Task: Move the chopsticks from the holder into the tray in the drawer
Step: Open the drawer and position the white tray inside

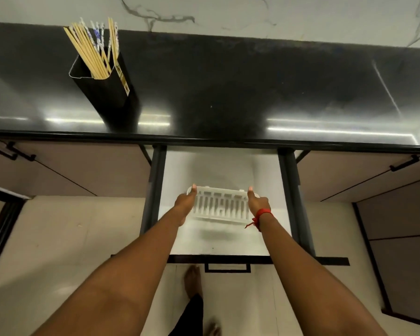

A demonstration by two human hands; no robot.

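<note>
Head view: left hand (186,202) and right hand (258,202) fingers grasp white slotted tray (221,204) ends.

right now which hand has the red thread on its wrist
The right hand, gripping the white tray's right end; the left hand on the other end has a bare wrist.

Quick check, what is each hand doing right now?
The left hand grips the left end of the white tray, over the open drawer.
The right hand grips the tray's right end.
</note>
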